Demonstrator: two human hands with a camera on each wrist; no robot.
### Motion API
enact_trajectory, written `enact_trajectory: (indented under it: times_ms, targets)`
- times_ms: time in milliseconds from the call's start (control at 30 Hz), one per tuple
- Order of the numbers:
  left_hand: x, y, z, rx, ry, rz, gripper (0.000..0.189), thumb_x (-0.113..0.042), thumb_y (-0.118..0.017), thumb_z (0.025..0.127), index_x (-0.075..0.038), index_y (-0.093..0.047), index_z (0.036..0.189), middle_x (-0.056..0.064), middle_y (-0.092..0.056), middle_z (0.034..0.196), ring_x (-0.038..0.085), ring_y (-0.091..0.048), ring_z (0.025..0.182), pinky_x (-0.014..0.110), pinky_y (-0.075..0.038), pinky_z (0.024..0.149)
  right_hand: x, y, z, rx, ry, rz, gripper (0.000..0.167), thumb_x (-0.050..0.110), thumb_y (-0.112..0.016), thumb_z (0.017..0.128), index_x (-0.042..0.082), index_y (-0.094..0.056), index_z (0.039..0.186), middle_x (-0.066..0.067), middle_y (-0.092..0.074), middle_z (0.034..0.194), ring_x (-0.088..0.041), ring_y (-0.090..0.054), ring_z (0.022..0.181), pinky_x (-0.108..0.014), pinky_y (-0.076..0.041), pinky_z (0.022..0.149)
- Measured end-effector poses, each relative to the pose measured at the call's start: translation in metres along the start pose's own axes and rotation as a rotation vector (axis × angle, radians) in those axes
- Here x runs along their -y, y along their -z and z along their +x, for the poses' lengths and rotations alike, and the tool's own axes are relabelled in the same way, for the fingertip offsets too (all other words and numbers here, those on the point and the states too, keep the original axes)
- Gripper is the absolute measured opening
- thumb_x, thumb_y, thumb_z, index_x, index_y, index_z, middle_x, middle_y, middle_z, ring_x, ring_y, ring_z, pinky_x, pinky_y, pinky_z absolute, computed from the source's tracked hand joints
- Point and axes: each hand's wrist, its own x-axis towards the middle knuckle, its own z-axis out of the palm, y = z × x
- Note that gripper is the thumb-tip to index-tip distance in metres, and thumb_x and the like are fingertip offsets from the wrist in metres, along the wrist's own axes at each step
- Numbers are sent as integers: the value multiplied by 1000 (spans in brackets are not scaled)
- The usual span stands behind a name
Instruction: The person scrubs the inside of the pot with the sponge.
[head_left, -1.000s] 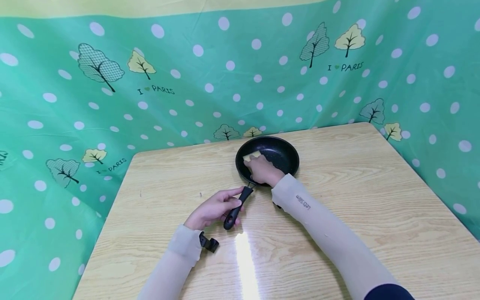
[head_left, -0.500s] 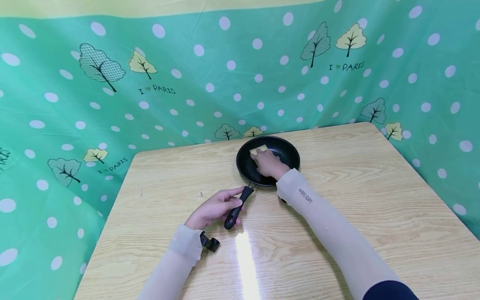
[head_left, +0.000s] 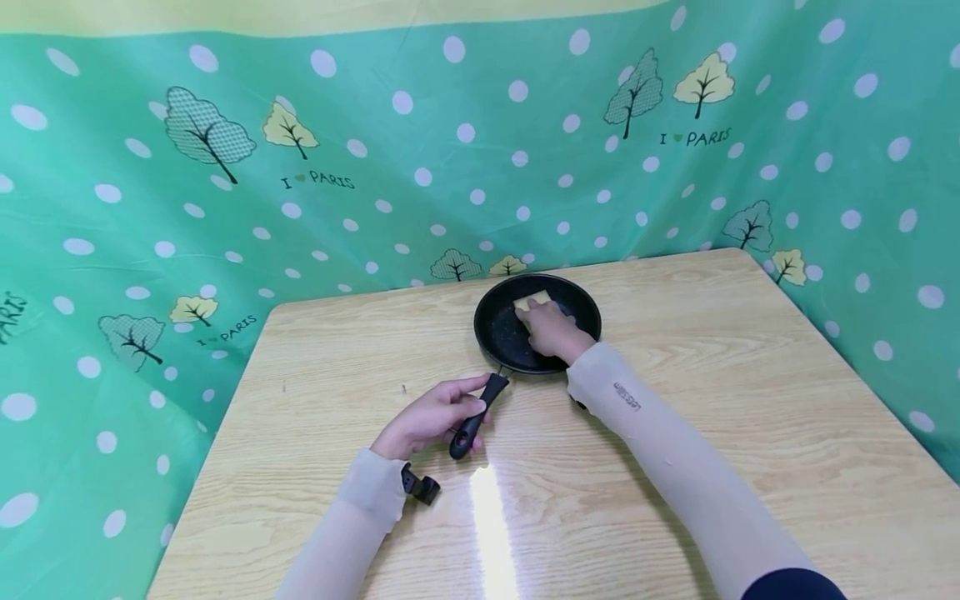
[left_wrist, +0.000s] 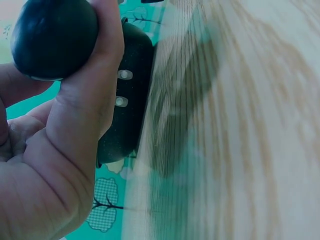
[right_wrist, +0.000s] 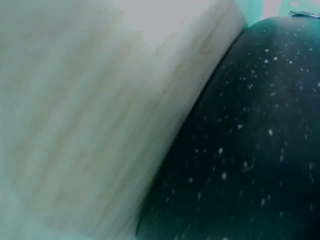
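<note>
A black frying pan (head_left: 502, 333) sits near the back edge of the table, its handle (head_left: 468, 427) pointing toward the front left. My left hand (head_left: 435, 414) grips that handle, thumb on top; in the left wrist view the handle's rounded end (left_wrist: 55, 37) shows close up beside the palm. Inside the pan my right hand (head_left: 555, 329) holds a pale yellow sponge (head_left: 532, 300) against the inner surface, fingers bent over it. The right wrist view shows only the speckled outside of the pan (right_wrist: 250, 140) and the table, with the hand out of sight.
The light wood table (head_left: 360, 350) runs up to a green dotted curtain (head_left: 420, 150) behind and at both sides. A small black camera mount (head_left: 422, 486) is strapped at the left wrist. A bright light streak (head_left: 491, 525) reflects off the table front.
My right hand has slid the sponge from the pan's left side up and to the right, toward its middle. My left hand and the pan have stayed in place.
</note>
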Motion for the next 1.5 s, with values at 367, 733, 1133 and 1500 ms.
enact_trajectory:
  times_ms: [367,733,1133,1500]
  targets:
    - [0,-2,0,-5,6,-7,63,-10,-49,112,-8,-22,169,26,-61,119,22,-72,72,35,-63,68,-6,4,-14,6,57,-20,62,2,-58,102,11,-43,162,-22,-25,171,-49,-23,155,-79,-32,112]
    - [3,-5,2,-6,9,3,63,-10,-49,112,-8,-23,169,26,-61,119,22,-72,72,34,-63,67,-8,6,-23,-92,170,24,62,-1,-64,99,10,-48,158,-25,-29,168,-52,-29,152,-75,-38,110]
    - [1,-6,1,-6,17,-4,63,-10,-49,112,-9,-23,169,27,-60,121,22,-72,72,34,-63,67,-14,42,-47,-225,238,34,61,2,-63,100,7,-47,159,-25,-33,166,-49,-31,152,-72,-35,115]
    - [2,-3,2,-15,12,-2,63,-10,-49,112,-9,-22,169,25,-61,119,22,-72,72,34,-63,67,-63,53,-52,-298,92,91,60,3,-58,101,4,-44,160,-26,-28,168,-47,-23,155,-86,-21,110]
